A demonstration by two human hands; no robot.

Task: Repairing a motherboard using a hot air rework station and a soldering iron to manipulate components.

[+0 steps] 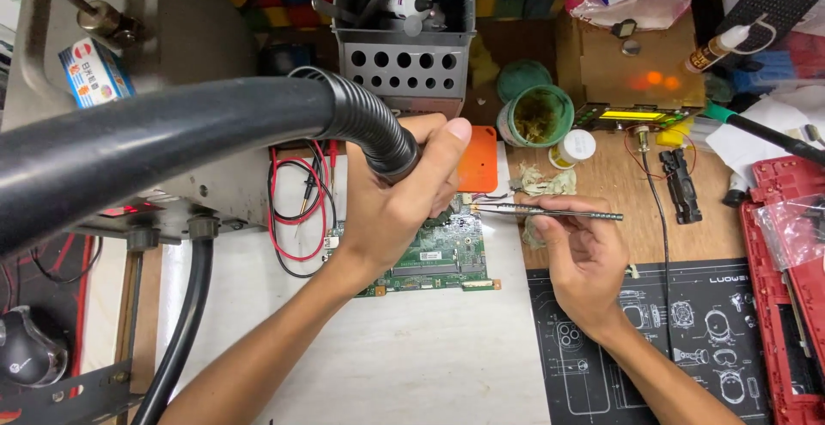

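The left hand [397, 191] was wrapped tight around the ribbed end of a thick black hose [258, 128], holding it just above a green circuit board [443, 257] that lay flat on the white table [412, 356]. The right hand [580, 257] pinched a pair of slim metal tweezers [550, 212] between thumb and fingers, their tips reaching left over the board's upper right corner. A round green tin [537, 116] stood behind them on the wooden desk [619, 184].
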